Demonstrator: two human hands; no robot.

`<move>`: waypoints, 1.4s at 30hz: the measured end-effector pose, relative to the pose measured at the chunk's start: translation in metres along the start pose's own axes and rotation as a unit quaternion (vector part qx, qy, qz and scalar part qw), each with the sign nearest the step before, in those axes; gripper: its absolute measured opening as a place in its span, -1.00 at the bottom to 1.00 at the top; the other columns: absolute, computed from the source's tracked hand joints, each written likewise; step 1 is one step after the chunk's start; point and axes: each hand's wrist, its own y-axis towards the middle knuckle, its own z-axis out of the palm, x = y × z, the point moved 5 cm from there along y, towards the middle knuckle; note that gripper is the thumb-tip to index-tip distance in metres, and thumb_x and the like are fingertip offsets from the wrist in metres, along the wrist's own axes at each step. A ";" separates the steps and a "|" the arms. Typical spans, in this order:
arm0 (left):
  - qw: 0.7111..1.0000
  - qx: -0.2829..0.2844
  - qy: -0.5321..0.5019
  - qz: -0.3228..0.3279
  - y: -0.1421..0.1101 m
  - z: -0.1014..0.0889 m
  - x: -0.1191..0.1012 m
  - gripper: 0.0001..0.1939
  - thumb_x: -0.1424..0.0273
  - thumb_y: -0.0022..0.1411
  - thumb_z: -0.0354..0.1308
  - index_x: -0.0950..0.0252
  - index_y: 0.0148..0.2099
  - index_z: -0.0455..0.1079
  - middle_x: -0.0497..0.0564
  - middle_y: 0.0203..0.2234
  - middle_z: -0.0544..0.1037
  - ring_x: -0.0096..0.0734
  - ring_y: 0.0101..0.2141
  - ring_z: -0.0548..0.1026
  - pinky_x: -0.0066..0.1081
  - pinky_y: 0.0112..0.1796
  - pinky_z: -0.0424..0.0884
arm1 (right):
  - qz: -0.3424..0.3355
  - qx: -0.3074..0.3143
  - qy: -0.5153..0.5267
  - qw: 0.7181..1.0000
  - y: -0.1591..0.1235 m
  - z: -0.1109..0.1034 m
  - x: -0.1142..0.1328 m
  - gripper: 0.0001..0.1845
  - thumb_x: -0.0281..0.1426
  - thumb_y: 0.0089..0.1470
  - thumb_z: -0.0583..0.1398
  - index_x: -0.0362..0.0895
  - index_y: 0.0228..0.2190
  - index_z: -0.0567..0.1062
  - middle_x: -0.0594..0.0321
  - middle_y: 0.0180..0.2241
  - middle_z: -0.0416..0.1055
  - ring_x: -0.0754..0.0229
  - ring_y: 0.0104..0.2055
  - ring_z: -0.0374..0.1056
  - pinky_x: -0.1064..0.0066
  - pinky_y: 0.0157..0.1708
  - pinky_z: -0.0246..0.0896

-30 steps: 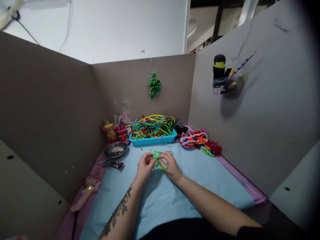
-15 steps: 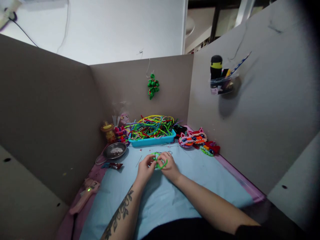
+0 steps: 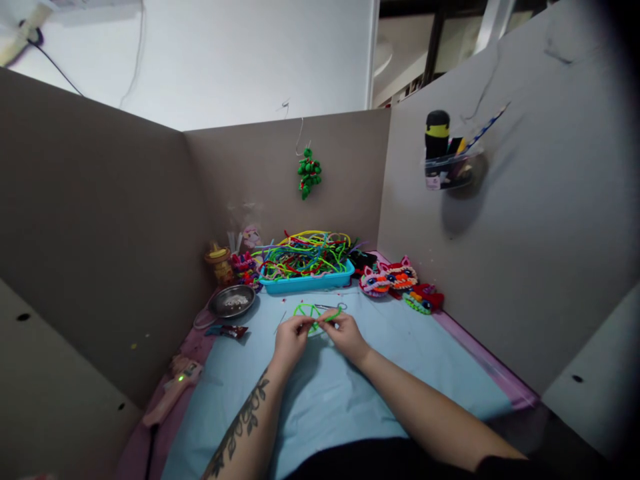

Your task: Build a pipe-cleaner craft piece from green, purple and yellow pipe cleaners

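Over the middle of the blue cloth, both hands pinch one bright green pipe cleaner shape (image 3: 303,310), bent into a round frame with crossing strands. My left hand (image 3: 294,339) has its fingertips closed on the near edge of the shape. My right hand (image 3: 345,337) is closed on the same pipe cleaner a little to the right, and a loose green end sticks out past its fingers. Just behind the right hand lie scissors (image 3: 325,307), partly hidden. A thin stick (image 3: 281,321) rests on the cloth left of the left hand.
A blue tray (image 3: 305,285) heaped with coloured pipe cleaners stands at the back. Finished fuzzy pieces (image 3: 375,283) lie right of it. At left are a metal dish (image 3: 233,302), a small packet (image 3: 227,331) and a pink glue gun (image 3: 175,390). Grey panels enclose three sides.
The green shape has turned and now shows more to the left, beyond my fingers. My right hand has shifted slightly right, and its grip has moved along the pipe cleaner.
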 end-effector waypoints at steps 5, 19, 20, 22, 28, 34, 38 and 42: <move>0.999 0.044 0.009 0.002 -0.005 0.012 -0.003 -0.84 0.47 0.02 0.10 0.22 -0.35 0.50 0.02 -0.41 0.57 -0.33 -0.37 0.48 -0.36 -0.27 0.34 | 0.057 -0.077 0.022 0.995 0.007 -0.011 -0.019 -0.86 -0.33 -0.04 0.18 -0.14 -0.52 0.48 0.21 -0.48 0.45 0.19 -0.40 0.36 0.38 -0.39 0.26; 1.000 -0.008 -0.012 -0.027 -0.002 -0.001 -0.002 -0.61 0.42 0.09 0.05 0.26 0.01 0.22 -0.08 -0.52 0.49 -0.46 -0.51 0.41 -0.51 -0.44 0.23 | 0.023 0.030 -0.134 0.990 0.007 -0.002 -0.009 -0.97 -0.42 -0.10 0.21 -0.11 -0.53 0.47 0.24 -0.38 0.38 0.15 -0.22 0.27 0.29 -0.15 0.14; 1.000 -0.006 0.000 -0.024 -0.003 -0.001 -0.003 -0.59 0.43 0.09 0.05 0.25 0.03 0.22 -0.06 -0.51 0.51 -0.43 -0.49 0.43 -0.49 -0.41 0.25 | 0.023 0.030 -0.135 0.990 0.006 -0.001 -0.008 -0.95 -0.42 -0.10 0.20 -0.11 -0.54 0.46 0.24 -0.39 0.37 0.15 -0.23 0.27 0.30 -0.17 0.14; 1.000 -0.006 0.027 -0.012 -0.005 -0.002 -0.006 -0.57 0.45 0.09 0.05 0.21 0.05 0.23 -0.03 -0.46 0.55 -0.39 -0.44 0.46 -0.46 -0.36 0.27 | 0.025 0.033 -0.128 0.991 0.006 0.000 -0.008 -0.93 -0.40 -0.08 0.20 -0.11 -0.55 0.44 0.25 -0.41 0.35 0.16 -0.25 0.26 0.32 -0.19 0.15; 0.997 -0.012 0.074 0.023 -0.008 -0.002 -0.011 -0.58 0.46 0.10 0.05 0.15 0.05 0.27 -0.02 -0.38 0.57 -0.35 -0.37 0.49 -0.43 -0.29 0.29 | 0.045 0.041 -0.083 0.995 0.005 0.002 -0.010 -0.87 -0.41 -0.06 0.18 -0.12 -0.59 0.36 0.27 -0.41 0.28 0.18 -0.25 0.25 0.33 -0.18 0.14; 0.994 -0.067 0.082 0.029 -0.007 -0.007 -0.017 -0.58 0.41 0.14 0.03 0.21 0.08 0.20 0.05 -0.22 0.52 -0.43 -0.43 0.44 -0.41 -0.30 0.32 | 0.014 -0.016 -0.082 0.996 0.005 -0.004 -0.003 -0.91 -0.44 -0.05 0.18 -0.12 -0.55 0.37 0.22 -0.30 0.25 0.16 -0.17 0.22 0.28 -0.08 0.09; 0.995 -0.055 0.085 0.023 -0.006 -0.007 -0.018 -0.54 0.37 0.11 0.08 0.21 0.09 0.19 0.03 -0.26 0.53 -0.46 -0.47 0.42 -0.44 -0.35 0.32 | -0.001 -0.030 -0.078 0.996 0.004 -0.006 0.000 -0.93 -0.42 -0.03 0.17 -0.11 -0.52 0.38 0.18 -0.25 0.23 0.13 -0.13 0.21 0.26 -0.06 0.10; 0.990 -0.111 0.081 0.016 -0.005 -0.016 -0.015 -0.57 0.36 0.09 0.10 0.23 0.05 0.23 0.01 -0.33 0.53 -0.47 -0.49 0.40 -0.45 -0.36 0.32 | 0.002 -0.043 -0.078 0.996 0.003 -0.007 -0.002 -0.91 -0.39 0.00 0.16 -0.12 -0.51 0.38 0.15 -0.20 0.21 0.11 -0.08 0.18 0.22 -0.01 0.07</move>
